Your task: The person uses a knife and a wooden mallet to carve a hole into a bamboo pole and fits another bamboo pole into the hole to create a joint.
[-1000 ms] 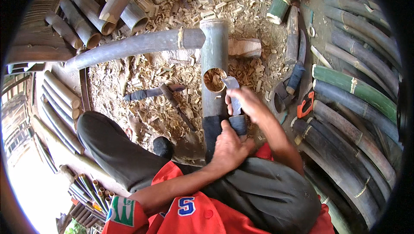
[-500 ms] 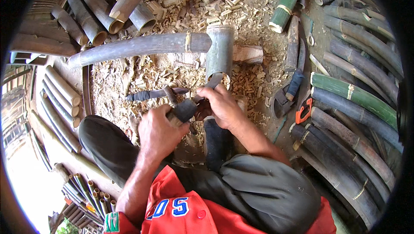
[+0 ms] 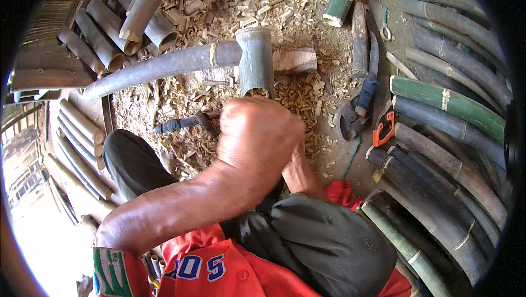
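My left hand (image 3: 255,133) is closed in a fist in front of the near end of a short bamboo tube (image 3: 256,59). Whatever it grips is hidden from view. Only the wrist and forearm of my right hand (image 3: 302,171) show beneath it; its fingers are covered by the left. A long curved bamboo pole (image 3: 159,67) meets the tube's side from the left, its end fitted against it. Below the joint lies a split wooden block (image 3: 296,60). Left of my fist, on the shavings, lies a tool with a dark wrapped handle (image 3: 174,124), crossed by a brown hammer-like piece (image 3: 207,124).
Wood chips (image 3: 307,29) cover the ground. To the right lie a long knife (image 3: 373,59) with a wrapped handle, a dark sheath (image 3: 349,122) and an orange handle (image 3: 383,130). Bamboo poles (image 3: 446,97) are stacked at right; cut bamboo (image 3: 104,34) lies far left.
My left hand has risen and swung right, over my right hand, and now hides it and the dark block and blade seen between them before. The view has shifted slightly.
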A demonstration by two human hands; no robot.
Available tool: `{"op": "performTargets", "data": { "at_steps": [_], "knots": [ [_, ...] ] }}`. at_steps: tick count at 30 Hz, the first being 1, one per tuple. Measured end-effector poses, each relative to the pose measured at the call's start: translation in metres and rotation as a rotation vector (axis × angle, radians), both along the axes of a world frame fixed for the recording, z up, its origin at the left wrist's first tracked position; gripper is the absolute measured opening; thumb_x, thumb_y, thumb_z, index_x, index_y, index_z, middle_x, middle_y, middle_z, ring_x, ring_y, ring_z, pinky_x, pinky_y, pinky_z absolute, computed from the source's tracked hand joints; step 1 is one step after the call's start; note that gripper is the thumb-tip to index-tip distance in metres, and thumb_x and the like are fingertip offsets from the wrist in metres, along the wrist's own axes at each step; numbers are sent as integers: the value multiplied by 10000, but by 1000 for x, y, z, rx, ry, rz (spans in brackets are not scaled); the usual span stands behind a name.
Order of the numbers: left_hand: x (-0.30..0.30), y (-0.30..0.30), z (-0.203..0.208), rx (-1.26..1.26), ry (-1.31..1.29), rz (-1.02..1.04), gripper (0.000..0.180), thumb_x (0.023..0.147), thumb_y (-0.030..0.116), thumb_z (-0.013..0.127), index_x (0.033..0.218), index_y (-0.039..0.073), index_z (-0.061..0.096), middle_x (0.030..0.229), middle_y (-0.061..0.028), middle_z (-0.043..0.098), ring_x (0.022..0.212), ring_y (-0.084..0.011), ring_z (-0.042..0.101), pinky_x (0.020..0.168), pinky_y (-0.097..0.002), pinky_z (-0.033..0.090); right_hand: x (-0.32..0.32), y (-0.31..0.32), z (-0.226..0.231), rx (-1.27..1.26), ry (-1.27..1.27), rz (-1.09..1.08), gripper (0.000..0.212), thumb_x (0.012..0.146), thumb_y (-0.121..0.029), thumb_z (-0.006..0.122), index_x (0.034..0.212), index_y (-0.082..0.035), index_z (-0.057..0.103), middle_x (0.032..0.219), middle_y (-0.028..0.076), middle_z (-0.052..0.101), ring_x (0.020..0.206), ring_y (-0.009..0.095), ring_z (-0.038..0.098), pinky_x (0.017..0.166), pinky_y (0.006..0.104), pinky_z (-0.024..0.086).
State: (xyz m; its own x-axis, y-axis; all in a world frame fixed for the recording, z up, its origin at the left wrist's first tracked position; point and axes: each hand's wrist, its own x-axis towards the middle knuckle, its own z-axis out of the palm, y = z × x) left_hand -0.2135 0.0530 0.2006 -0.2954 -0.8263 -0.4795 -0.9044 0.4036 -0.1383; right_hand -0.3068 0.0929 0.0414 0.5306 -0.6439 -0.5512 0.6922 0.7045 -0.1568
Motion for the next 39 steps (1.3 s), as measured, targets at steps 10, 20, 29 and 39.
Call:
{"op": "performTargets", "data": {
  "at_steps": [10, 20, 29, 39],
  "knots": [
    [59, 73, -23, 308, 401, 200, 244, 833, 191, 688, 903, -40, 652, 773, -142, 694, 685, -272, 740, 584, -432, 593, -11, 41, 5, 198, -86, 207, 315, 1091, -340, 454, 1332, -146, 514, 1216, 128, 655, 1096, 253, 657, 1011, 453, 488],
    [-19, -1, -129, 21, 908, -153, 800, 770, 132, 785, 1473, 122, 403, 1280, -187, 554, 1189, -351, 599, 946, -396, 530, -112, -42, -8, -892, 1428, 883, 360, 940, -274, 606, 1231, -73, 538, 1040, 164, 669, 972, 314, 657, 917, 447, 528],
    [12, -30, -132, -216, 1445, 500, 1024, 617, -140, 729, 1522, 185, 373, 1462, -297, 406, 1204, -516, 586, 953, -498, 575, -40, -162, 52, -1618, 1840, 1584, 471, 806, -263, 730, 1181, -28, 566, 1083, 206, 689, 1023, 437, 652, 921, 501, 524],
    [34, -6, -154, -696, 1729, 875, 933, 691, -62, 742, 1537, 54, 366, 1408, -265, 386, 1310, -441, 460, 1134, -522, 413, 73, -161, 67, -2256, 1541, 1752, 293, 764, -217, 792, 997, -51, 732, 921, 109, 726, 862, 240, 677, 859, 415, 565]
  ]
}}
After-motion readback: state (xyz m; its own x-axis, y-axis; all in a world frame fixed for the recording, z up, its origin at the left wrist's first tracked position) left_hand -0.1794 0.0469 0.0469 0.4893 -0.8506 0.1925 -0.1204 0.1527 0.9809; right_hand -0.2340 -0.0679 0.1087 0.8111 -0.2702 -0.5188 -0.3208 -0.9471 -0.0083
